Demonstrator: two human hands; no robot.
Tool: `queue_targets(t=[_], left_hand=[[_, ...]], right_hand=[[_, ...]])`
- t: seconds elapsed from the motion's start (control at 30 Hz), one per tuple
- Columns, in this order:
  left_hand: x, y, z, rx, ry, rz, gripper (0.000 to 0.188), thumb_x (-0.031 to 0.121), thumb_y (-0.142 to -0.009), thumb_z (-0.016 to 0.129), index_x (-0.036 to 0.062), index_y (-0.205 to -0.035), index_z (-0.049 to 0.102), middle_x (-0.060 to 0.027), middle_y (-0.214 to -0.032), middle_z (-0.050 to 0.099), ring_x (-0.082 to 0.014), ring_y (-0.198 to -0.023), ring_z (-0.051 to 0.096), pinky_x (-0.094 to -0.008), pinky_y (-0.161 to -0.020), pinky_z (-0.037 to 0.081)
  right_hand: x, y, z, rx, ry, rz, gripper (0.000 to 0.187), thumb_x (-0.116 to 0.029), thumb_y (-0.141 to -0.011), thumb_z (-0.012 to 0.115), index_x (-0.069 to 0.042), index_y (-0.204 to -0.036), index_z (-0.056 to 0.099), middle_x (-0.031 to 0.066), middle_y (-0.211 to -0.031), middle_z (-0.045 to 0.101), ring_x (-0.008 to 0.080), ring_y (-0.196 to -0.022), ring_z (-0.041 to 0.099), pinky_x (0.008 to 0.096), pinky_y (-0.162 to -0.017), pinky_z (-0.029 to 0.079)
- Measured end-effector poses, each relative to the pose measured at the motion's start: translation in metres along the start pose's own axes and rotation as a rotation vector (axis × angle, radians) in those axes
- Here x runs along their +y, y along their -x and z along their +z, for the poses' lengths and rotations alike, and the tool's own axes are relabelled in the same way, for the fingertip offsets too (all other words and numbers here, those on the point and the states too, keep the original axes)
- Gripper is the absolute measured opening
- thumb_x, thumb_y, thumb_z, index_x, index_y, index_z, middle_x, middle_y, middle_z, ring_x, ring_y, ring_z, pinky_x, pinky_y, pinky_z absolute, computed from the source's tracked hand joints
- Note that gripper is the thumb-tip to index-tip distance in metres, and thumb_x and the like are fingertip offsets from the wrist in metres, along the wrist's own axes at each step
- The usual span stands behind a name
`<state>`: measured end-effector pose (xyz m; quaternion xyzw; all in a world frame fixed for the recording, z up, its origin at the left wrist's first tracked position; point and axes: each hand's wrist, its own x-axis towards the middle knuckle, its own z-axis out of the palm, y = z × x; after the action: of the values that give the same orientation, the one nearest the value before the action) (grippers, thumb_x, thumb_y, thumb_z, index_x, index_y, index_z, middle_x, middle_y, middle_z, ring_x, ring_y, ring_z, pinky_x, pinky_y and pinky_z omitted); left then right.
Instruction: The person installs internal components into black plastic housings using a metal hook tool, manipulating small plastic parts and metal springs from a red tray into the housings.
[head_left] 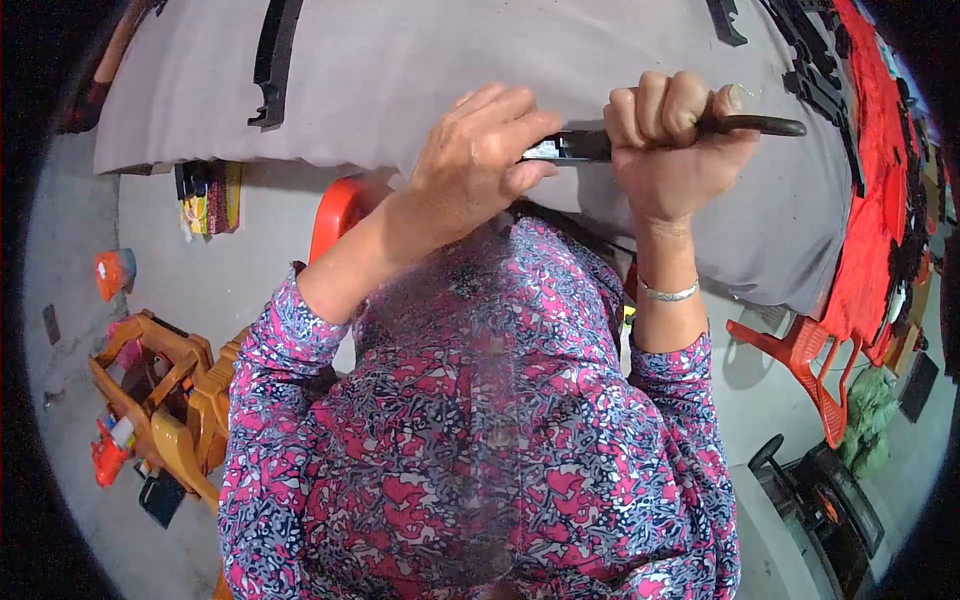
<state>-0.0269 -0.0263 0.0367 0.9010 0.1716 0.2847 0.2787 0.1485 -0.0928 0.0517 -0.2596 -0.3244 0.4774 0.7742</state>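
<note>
Both hands are raised over the near side of a grey cloth-covered table (390,60). My right hand (675,140) is closed in a fist around a long black strip-shaped part (585,146), whose narrow rounded end sticks out to the right. At the strip's left end, my left hand (485,140) grips it between thumb and fingers. A small whitish, shiny patch shows by the left fingertips; what it is I cannot make out. Similar black notched strips lie on the cloth, one (274,60) at the far left and another (728,22) at the far right.
More black strips (815,75) lie along the table's right edge, beside a red cloth (868,220). Red plastic chairs (338,210) (800,350) stand at the near edge. A brown-orange toy-like plastic frame (165,385) is on the floor at left, a black object (830,500) at lower right.
</note>
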Motion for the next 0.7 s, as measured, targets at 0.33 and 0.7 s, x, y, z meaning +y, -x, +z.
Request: queue_targets(t=[0.33,0.7], left_hand=[[-0.003,-0.001,0.004,0.024,0.055,0.037,0.033,0.012,-0.071,0.077,0.0006,-0.100,0.065,-0.0121,-0.084,0.055,-0.0319,-0.081,0.054,-0.0416,-0.070,0.046],[-0.048,-0.034,-0.026,-0.278,-0.153,0.308,0.034,0.009,-0.070,0.075,0.0045,-0.103,0.067,-0.0065,-0.091,0.058,-0.0268,-0.098,0.056,-0.0404,-0.088,0.039]], right_hand=[[-0.002,0.001,0.005,0.118,0.055,0.057,0.054,-0.055,-0.094,0.035,-0.014,-0.059,0.024,-0.0032,-0.054,0.020,0.0120,-0.047,0.017,0.0300,-0.045,0.016],[-0.082,-0.002,-0.021,-0.023,-0.348,0.231,0.052,-0.048,-0.099,0.042,-0.014,-0.061,0.028,-0.0034,-0.058,0.022,0.0106,-0.052,0.018,0.0285,-0.048,0.016]])
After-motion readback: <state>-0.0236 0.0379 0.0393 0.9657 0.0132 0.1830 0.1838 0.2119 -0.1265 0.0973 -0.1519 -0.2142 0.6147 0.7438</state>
